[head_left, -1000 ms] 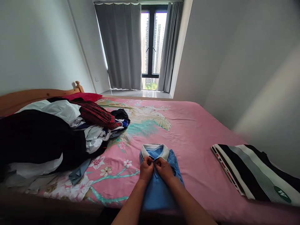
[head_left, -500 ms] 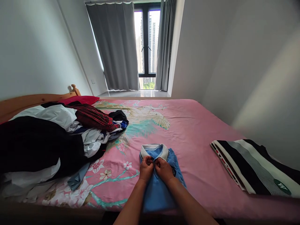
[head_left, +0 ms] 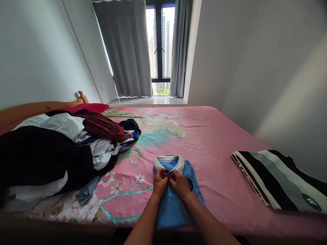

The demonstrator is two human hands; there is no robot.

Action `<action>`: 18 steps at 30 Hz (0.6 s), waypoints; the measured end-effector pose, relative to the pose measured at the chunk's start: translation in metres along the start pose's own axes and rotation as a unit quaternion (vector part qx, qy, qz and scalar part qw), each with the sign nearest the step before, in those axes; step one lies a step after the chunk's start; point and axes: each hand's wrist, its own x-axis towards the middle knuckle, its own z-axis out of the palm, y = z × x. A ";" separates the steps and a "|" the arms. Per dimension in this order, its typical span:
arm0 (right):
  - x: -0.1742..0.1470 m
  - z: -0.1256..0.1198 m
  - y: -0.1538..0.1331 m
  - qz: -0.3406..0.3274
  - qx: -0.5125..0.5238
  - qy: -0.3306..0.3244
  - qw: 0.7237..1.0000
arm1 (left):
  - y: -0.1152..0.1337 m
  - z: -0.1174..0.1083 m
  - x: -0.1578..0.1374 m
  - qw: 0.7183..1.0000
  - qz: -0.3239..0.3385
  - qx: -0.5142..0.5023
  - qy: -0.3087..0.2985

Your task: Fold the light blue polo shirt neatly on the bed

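A blue polo shirt (head_left: 173,212) with a white collar lies folded near the front edge of the bed, its collar pointing away from me. My left hand (head_left: 160,182) pinches the front opening just under the collar. Right beside it, my right hand (head_left: 178,183) grips the other side of that opening, fingertips close to the left ones. Whatever button lies between the fingers is hidden. Part of a dark badge on the chest shows beside my right hand.
On the left is a heap of loose clothes (head_left: 46,149), with a red plaid garment (head_left: 104,126) on it. Folded striped clothes (head_left: 278,180) are stacked at the right. All lie on a pink flowered bedsheet (head_left: 209,143). A wooden headboard (head_left: 38,108) borders the left side.
Both hands stay at the collar opening with almost the same grip. The whole view has shifted very slightly.
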 end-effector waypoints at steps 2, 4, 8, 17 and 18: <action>0.001 0.000 0.000 0.003 0.006 -0.002 1.000 | 0.000 0.000 0.000 1.000 0.003 0.003 0.000; 0.001 -0.001 0.000 0.004 0.011 -0.006 1.000 | 0.000 0.000 0.000 1.000 0.006 0.008 0.000; 0.001 -0.001 0.001 0.009 0.008 -0.011 1.000 | 0.000 0.001 -0.001 0.999 0.016 0.030 0.001; 0.014 -0.003 0.012 0.049 0.105 0.011 0.993 | 0.010 0.010 -0.014 0.989 0.091 0.115 0.030; 0.015 -0.004 0.013 0.052 0.109 0.030 0.992 | 0.011 0.011 -0.015 0.987 0.097 0.122 0.034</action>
